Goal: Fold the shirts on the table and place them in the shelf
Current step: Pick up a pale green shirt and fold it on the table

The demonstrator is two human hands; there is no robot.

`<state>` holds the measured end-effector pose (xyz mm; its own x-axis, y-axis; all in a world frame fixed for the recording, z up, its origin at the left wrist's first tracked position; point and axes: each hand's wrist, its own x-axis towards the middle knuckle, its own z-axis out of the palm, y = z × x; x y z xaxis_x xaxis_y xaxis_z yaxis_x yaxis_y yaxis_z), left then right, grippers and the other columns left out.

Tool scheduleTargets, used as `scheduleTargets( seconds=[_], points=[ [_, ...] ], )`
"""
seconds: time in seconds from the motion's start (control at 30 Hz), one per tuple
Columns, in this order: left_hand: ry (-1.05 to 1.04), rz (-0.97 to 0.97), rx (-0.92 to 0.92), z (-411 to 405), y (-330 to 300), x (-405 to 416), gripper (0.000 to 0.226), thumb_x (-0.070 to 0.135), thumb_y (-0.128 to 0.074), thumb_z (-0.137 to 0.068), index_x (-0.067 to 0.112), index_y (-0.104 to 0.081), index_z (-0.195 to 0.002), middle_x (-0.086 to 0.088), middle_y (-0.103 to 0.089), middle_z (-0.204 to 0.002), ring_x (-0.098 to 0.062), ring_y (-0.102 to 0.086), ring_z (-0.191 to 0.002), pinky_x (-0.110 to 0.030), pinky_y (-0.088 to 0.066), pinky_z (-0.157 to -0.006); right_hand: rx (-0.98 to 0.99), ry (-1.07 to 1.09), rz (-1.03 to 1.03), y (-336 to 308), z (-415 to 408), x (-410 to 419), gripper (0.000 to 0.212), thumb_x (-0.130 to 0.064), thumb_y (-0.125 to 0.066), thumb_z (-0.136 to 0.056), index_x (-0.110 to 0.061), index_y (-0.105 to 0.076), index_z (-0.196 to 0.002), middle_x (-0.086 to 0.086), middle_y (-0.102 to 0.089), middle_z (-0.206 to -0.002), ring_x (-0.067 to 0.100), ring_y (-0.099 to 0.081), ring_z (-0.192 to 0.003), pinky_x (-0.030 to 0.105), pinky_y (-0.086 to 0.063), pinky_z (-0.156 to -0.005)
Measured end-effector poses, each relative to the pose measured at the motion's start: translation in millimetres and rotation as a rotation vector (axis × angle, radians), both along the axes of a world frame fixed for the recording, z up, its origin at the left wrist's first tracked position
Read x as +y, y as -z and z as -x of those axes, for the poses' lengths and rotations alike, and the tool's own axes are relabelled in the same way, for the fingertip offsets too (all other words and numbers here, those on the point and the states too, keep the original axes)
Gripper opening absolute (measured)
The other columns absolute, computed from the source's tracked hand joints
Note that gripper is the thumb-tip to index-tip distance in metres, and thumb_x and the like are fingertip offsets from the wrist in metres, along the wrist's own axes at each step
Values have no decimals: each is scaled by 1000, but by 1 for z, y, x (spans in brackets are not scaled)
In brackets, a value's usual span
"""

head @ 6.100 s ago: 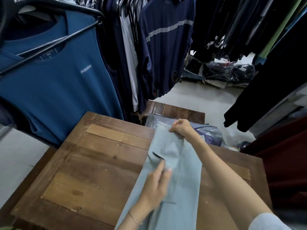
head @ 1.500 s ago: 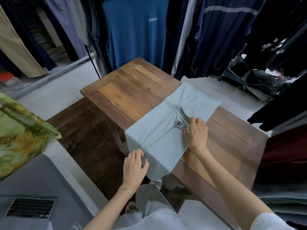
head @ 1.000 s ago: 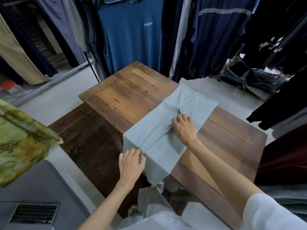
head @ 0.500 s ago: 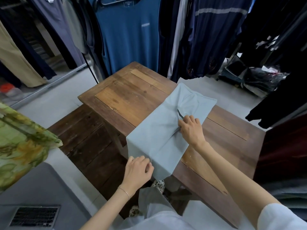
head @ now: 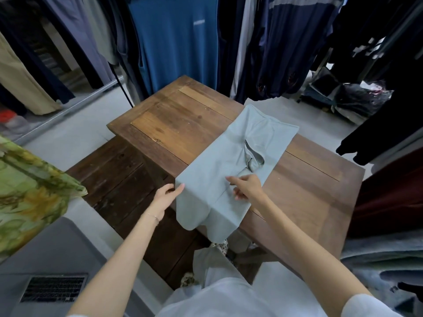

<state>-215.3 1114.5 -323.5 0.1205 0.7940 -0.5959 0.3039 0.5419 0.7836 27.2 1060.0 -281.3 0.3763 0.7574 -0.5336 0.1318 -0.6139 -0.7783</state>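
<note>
1. The left hand (head: 166, 196) reaches forward from the lower left, forearm bare with a thin bracelet at the wrist. Its fingers are fairly straight, and the fingertips meet the left edge of the pale grey-blue shirt (head: 231, 165); whether the thumb pinches the cloth from beneath cannot be told.
2. The right hand (head: 247, 186) comes in from the lower right, a white short sleeve at the shoulder. It lies on top of the shirt with the forefinger stretched out toward the left and the other fingers loosely curled, holding nothing that shows.
3. The shirt lies folded into a long band across the wooden table (head: 187, 124), its far end flat near the table's far edge and its near end hanging over the near edge.
4. The shirt's collar opening sits just beyond the right hand, and the left hand is at the corner where the cloth begins to hang.
</note>
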Motion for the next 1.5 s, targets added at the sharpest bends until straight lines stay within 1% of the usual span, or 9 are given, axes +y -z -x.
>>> scheduleTargets(
  seconds=[0.1, 0.2, 0.33, 0.5, 0.87, 1.07, 1.17, 1.33, 1.5],
  points=[
    [111, -3, 14, 8, 3, 6, 51, 39, -65, -87, 14, -48, -128, 0, -50, -120, -20, -43, -118, -38, -34, -105, 218, -52, 126, -6, 9, 1, 30, -34, -75, -80, -7, -62, -80, 0, -59, -48, 10, -49, -36, 19, -29, -38],
    [235, -60, 91, 14, 11, 8, 31, 30, -68, -87, 14, -58, -111, -1, -60, -104, -14, -52, -100, -31, -42, -95, 287, -212, 220, -8, 17, -2, 29, -33, -73, -82, -6, -62, -83, 1, -60, -52, 8, -47, -38, 18, -30, -38],
    [288, -139, 185, 15, 23, 8, 20, 21, -67, -88, 9, -65, -104, -2, -60, -84, -18, -52, -87, -33, -43, -85, 359, -359, 274, -2, 38, -18, 31, -28, -65, -90, -4, -61, -109, 3, -62, -57, 8, -51, -39, 17, -32, -36],
    [202, -208, 213, 11, 33, 6, 23, 17, -63, -90, -5, -62, -98, -18, -62, -89, -19, -51, -81, -31, -40, -74, 439, -383, 293, 15, 74, -44, 35, -31, -55, -96, -16, -51, -127, 7, -69, -68, 11, -59, -48, 17, -37, -39],
    [169, -246, 185, 19, 34, 2, 15, 20, -59, -93, 6, -65, -94, -8, -61, -85, -15, -52, -81, -25, -40, -69, 313, 195, 67, 69, 121, -63, 26, -29, -59, -94, -10, -64, -111, 3, -61, -58, 9, -50, -39, 19, -39, -39],
    [151, -249, 233, 20, 34, -1, 17, 21, -57, -94, 4, -62, -93, -12, -62, -89, -19, -53, -84, -29, -40, -72, -38, 63, -15, 73, 114, -84, 18, -26, -59, -94, -13, -72, -94, 0, -63, -58, 9, -55, -45, 29, -56, -51],
    [93, -261, 255, 16, 29, -4, 13, 15, -55, -95, 9, -60, -106, -7, -60, -93, -17, -54, -87, -27, -41, -75, -122, 7, -39, 74, 115, -93, 18, -26, -58, -95, -13, -71, -94, -2, -65, -60, 10, -61, -49, 33, -59, -59],
    [-137, -512, 219, 3, 5, -8, 15, 9, -53, -95, 13, -53, -109, 1, -54, -76, -8, -52, -69, -21, -44, -65, -226, -48, -219, 49, 108, -77, 28, -38, -52, -95, -21, -63, -75, 1, -66, -58, 8, -62, -50, 36, -57, -61],
    [34, -683, 158, -27, -14, 11, 9, 16, -51, -94, 16, -57, -100, -1, -58, -83, -12, -53, -74, -24, -44, -66, -250, 95, -346, 21, 66, -36, 27, -35, -55, -93, -18, -66, -76, 1, -65, -55, 17, -63, -53, 38, -52, -61]
  ],
)
